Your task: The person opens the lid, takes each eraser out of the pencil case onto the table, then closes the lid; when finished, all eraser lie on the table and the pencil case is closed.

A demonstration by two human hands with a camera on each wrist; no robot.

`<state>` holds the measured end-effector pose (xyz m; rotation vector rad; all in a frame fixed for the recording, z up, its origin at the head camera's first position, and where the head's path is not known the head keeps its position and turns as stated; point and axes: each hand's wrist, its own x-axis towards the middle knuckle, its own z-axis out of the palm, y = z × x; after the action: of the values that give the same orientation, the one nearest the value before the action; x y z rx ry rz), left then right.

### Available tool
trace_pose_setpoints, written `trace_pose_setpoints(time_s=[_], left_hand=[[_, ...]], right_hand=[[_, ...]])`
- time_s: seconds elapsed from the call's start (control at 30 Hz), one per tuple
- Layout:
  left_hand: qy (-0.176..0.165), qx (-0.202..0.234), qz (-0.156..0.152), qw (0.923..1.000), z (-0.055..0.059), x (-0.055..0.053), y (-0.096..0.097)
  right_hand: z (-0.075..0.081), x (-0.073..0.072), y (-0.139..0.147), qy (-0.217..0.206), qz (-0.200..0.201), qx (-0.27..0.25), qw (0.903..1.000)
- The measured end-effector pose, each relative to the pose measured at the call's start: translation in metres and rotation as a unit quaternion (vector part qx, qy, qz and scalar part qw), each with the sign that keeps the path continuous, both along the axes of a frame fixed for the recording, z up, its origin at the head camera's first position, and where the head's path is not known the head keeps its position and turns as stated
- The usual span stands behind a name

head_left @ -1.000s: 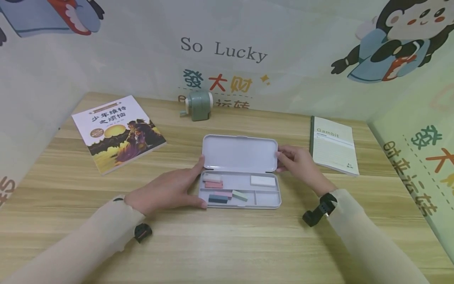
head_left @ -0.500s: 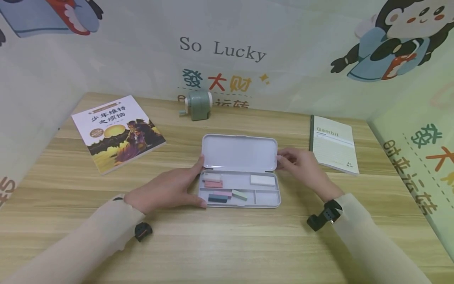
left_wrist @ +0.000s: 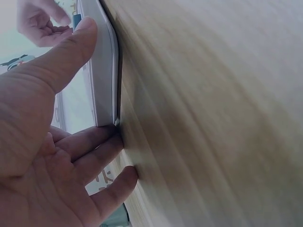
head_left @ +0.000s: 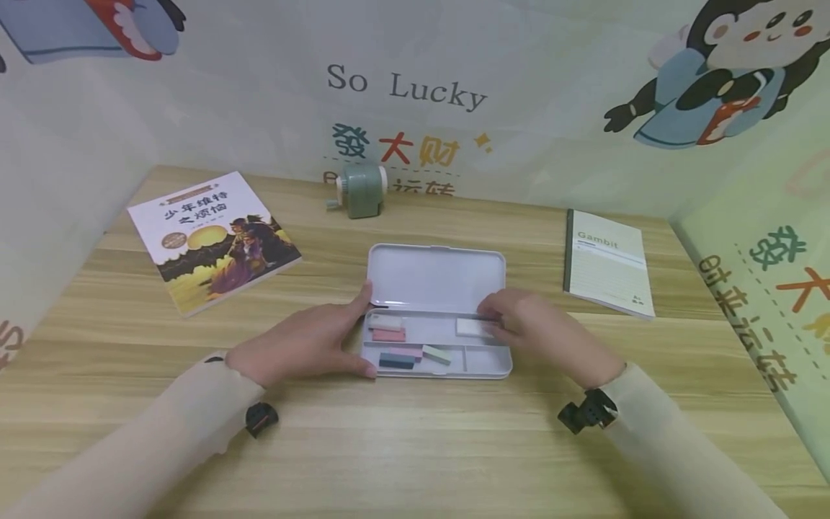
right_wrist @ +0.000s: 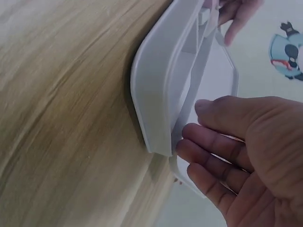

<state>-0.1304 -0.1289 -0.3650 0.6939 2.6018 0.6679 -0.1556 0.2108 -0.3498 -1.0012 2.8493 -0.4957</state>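
In the head view a pale tin pencil case [head_left: 483, 362] lies with its lid [head_left: 436, 275] raised at the back. My left hand [head_left: 298, 344] rests against its left end, thumb at the front corner and forefinger by the lid; the left wrist view shows these fingers fairly straight. My right hand [head_left: 541, 328] is over the right end of the case. Its fingertips reach above a white block like an eraser [head_left: 472, 327] and partly hide it. The right wrist view shows thumb and fingers apart, loosely bent, with nothing seen between them.
Small blocks lie in the case: a pink one [head_left: 387, 335], a dark blue one [head_left: 396, 360], a green one [head_left: 436, 355] and others. Around it are a book [head_left: 217, 241], a crank pencil sharpener [head_left: 363, 191] and a notebook [head_left: 608, 263] on the wooden table [head_left: 415, 447].
My right hand has left the right edge of the lid and moved left and slightly toward me, over the white block. The left hand has stayed at the case's left end.
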Motion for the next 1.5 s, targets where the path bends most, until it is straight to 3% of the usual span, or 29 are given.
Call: trace_pose_setpoints(time_s=[0.1, 0.23, 1.13, 1.5], left_hand=[[0.0, -0.002, 0.0, 1.0, 0.0, -0.001, 0.001], [-0.004, -0.004, 0.004, 1.0, 0.0, -0.001, 0.001], [-0.008, 0.001, 0.008, 0.9999, 0.002, -0.002, 0.002], [-0.008, -0.007, 0.009, 0.9999, 0.002, -0.001, 0.002]], right_hand=[[-0.001, 0.004, -0.004, 0.034, 0.025, 0.04, 0.9983], [0.0, 0.009, -0.008, 0.049, 0.041, 0.061, 0.9961], [0.006, 0.007, -0.013, 0.001, 0.03, 0.099, 0.9947], [-0.003, 0.006, -0.012, 0.007, 0.064, 0.068, 0.9956]])
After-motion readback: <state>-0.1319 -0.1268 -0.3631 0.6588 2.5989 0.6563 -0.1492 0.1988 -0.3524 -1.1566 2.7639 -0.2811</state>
